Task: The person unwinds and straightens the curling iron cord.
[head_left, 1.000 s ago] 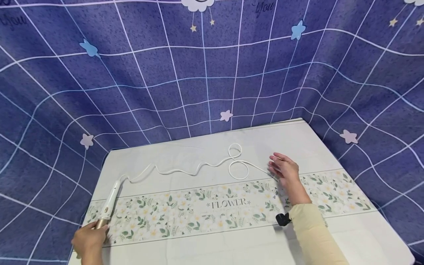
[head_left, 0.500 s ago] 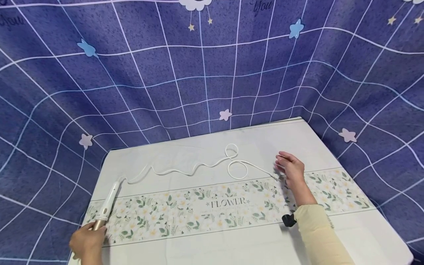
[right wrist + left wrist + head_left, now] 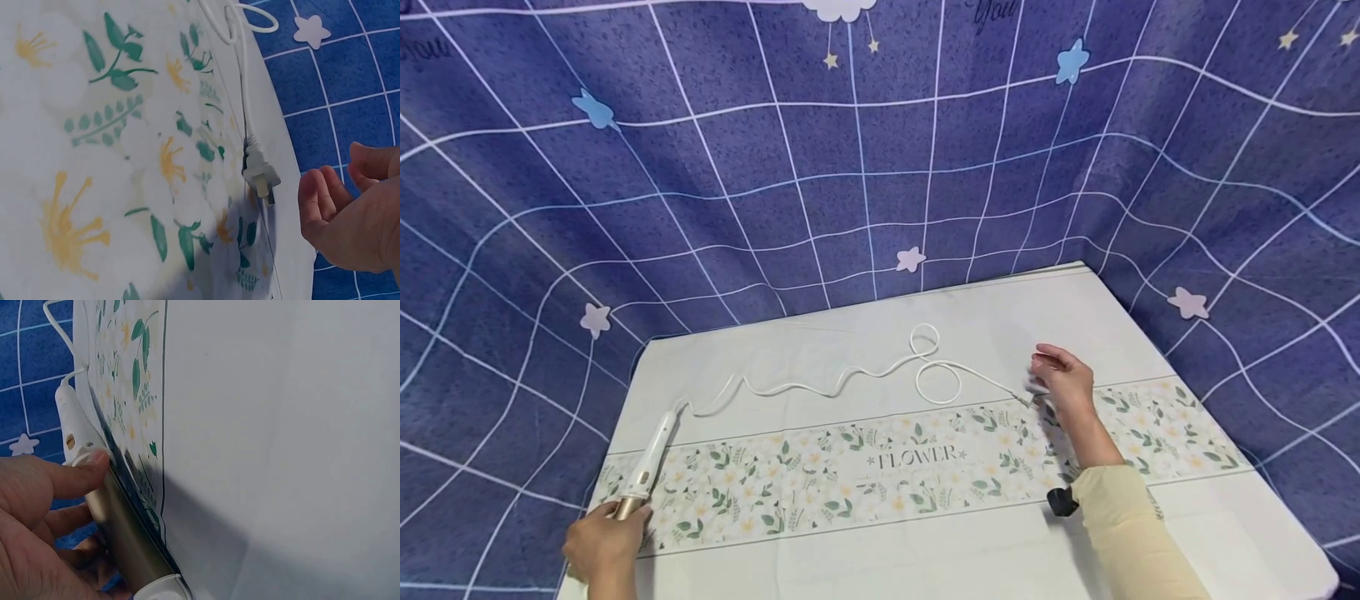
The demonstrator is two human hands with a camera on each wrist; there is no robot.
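Observation:
A curling iron with a white handle [image 3: 658,442] and a gold barrel [image 3: 128,528] lies at the table's left side, handle pointing away. My left hand [image 3: 602,542] holds it by the barrel, thumb on top near the handle and fingers along the other side. From the handle a white cord [image 3: 797,386] runs across the table to the right in waves and two loops. It ends in a two-pin plug [image 3: 261,175] lying at the edge of the flower band. Just right of the plug, my right hand [image 3: 1067,387] hovers with loosely bent fingers, holding nothing.
The white table cover [image 3: 850,550] has a printed flower band [image 3: 760,492] across it. A blue curtain [image 3: 820,192] with a white grid and stars hangs behind and on both sides. A black device [image 3: 1062,502] sits at the right sleeve [image 3: 1127,525].
My right hand has moved a little to the right, away from the cord's end, and the plug now shows uncovered. My left hand stays on the curling iron.

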